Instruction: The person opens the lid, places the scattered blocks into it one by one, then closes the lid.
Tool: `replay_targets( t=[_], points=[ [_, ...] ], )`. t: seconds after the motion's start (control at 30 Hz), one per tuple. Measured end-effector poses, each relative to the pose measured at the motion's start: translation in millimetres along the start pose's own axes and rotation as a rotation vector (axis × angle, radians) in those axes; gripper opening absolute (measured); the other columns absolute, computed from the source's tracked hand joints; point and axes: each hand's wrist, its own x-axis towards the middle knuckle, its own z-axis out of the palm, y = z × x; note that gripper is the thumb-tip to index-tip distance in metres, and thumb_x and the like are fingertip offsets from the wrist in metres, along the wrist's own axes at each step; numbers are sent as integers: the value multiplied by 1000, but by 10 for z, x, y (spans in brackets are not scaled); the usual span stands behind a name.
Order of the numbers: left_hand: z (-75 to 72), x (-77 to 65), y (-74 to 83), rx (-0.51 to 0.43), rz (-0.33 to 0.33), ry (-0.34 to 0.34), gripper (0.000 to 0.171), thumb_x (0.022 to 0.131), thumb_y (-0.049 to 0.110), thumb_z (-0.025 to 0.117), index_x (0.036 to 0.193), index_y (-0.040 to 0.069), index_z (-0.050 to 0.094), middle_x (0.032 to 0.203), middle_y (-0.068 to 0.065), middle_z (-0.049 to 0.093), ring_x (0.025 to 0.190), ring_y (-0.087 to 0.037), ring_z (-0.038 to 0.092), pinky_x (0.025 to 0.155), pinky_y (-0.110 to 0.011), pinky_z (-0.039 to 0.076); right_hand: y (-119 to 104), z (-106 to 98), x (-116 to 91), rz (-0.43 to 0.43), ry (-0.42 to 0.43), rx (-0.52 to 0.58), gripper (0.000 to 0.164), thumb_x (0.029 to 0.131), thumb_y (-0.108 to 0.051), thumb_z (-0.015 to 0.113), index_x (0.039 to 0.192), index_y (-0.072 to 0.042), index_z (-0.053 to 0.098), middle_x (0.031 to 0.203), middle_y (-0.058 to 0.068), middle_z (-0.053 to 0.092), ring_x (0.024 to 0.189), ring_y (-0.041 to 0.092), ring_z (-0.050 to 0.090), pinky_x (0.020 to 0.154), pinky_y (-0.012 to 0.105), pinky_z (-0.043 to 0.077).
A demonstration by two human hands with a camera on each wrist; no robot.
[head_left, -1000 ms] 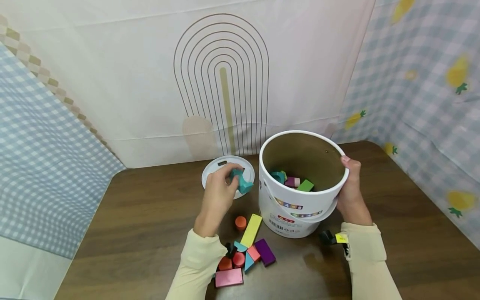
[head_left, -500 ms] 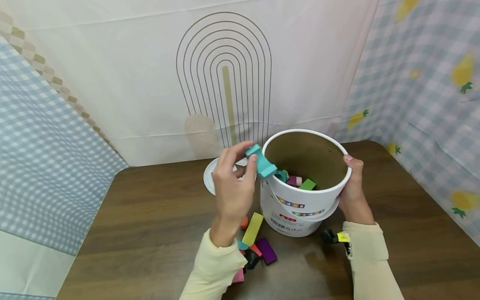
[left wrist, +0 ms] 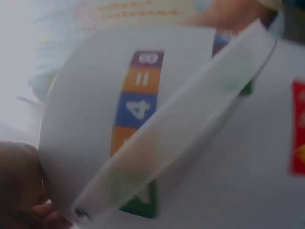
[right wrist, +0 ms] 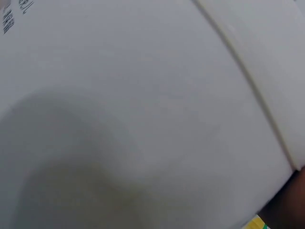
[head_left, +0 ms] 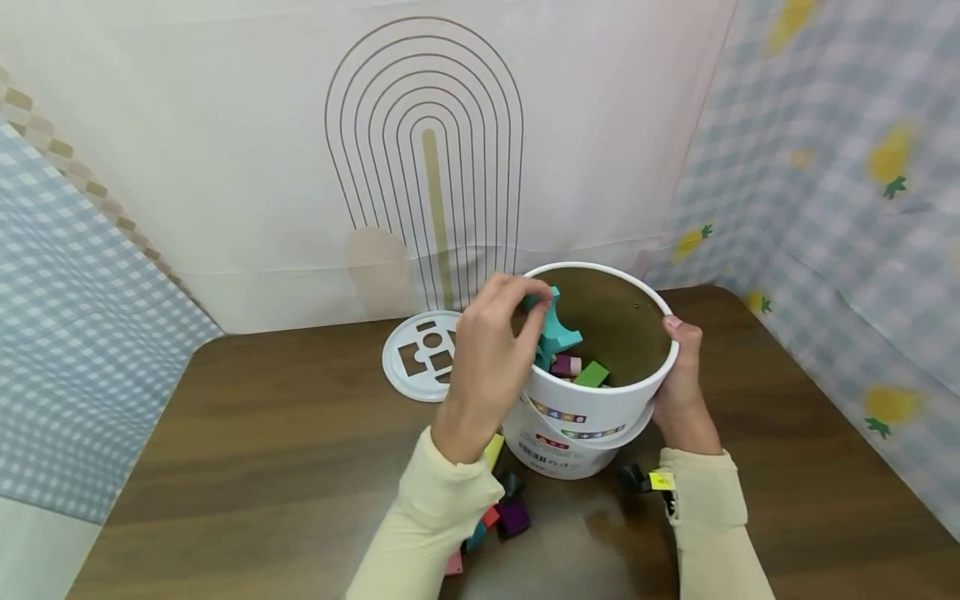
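My left hand [head_left: 491, 358] pinches a teal arch block [head_left: 558, 332] between thumb and fingers, inside the mouth of a white toy bucket [head_left: 555, 408]. The block is tilted just above other blocks in the bucket, among them a green block [head_left: 592, 374] and a purple one [head_left: 562, 365]. At the bucket's right side, my right hand [head_left: 681, 379] grips the rim, thumb on its edge. The left wrist view shows the bucket's printed wall and its slanting white handle [left wrist: 190, 124]. Only plain white wall [right wrist: 143, 95] fills most of the right wrist view.
A white lid with cut-out shapes [head_left: 416, 388] lies on the wooden table [head_left: 262, 450], left of the bucket. Loose blocks, including a purple one [head_left: 514, 517] and a pink one [head_left: 453, 564], lie in front, partly hidden by the left forearm. Fabric walls [head_left: 247, 167] stand behind and beside.
My left hand has carried the teal arch block from above the lid rightward, over the rim and into the bucket's mouth. The right hand keeps its grip on the bucket.
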Motion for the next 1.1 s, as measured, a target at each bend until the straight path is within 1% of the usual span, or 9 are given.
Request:
replay_targets(
  t=[0.07,0.27,0.4,0.47,0.53,0.67,0.9,1.0,1.1],
  points=[
    [-15,117,27,84,-27,-153,9,92,15,65,100,15,69,98,4,61,88,-7,57,77,-20,47,27,4,10,-1,7,6,46,93,-47,37,123,-17,55,118,1,56,107,19,50,97,37,37],
    [-9,441,51,296,-99,-704,11,90,13,64,100,19,66,96,9,63,86,-8,55,76,-26,44,82,73,27,11,1,18,47,93,-47,37,124,-16,55,119,2,56,108,19,50,97,37,36],
    [138,536,57,474,-116,-1055,8,87,15,66,91,22,68,92,7,62,83,-11,55,71,-29,46,76,92,20,2,-4,42,45,93,-45,38,122,-16,57,117,1,58,105,17,52,96,35,38],
    [226,562,63,526,-128,-1199,5,87,17,66,85,22,67,90,6,61,80,-11,55,67,-30,46,56,73,15,-11,-2,49,44,93,-44,39,120,-15,58,115,0,59,104,16,53,95,33,40],
    [293,577,69,565,-137,-1288,9,87,17,63,80,23,64,89,6,62,78,-11,54,64,-31,46,37,51,11,-20,2,55,42,94,-43,38,118,-15,59,113,-1,60,103,15,53,93,32,40],
    [362,579,69,630,-139,-1339,10,90,18,56,81,21,60,90,6,61,78,-10,53,65,-32,45,17,16,7,-22,-8,66,42,94,-42,38,118,-15,59,114,-1,60,104,14,53,93,31,40],
    [383,530,107,647,-119,-1301,6,92,22,57,91,25,62,94,10,60,83,-8,54,68,-36,46,5,-50,-19,-23,-12,96,43,94,-40,38,120,-14,59,115,-1,60,103,14,53,92,29,40],
    [368,532,114,569,-97,-1205,6,93,24,57,91,25,63,89,11,61,79,-6,57,66,-32,46,11,-54,-10,-25,-17,99,43,94,-40,37,120,-14,59,115,-1,60,103,13,54,92,28,41],
    [310,533,98,430,-43,-983,9,96,27,54,93,26,62,82,13,59,70,-3,56,63,-25,45,17,-25,12,-31,-27,104,43,94,-39,37,120,-13,59,115,-1,60,104,13,54,92,28,41]
  ],
)
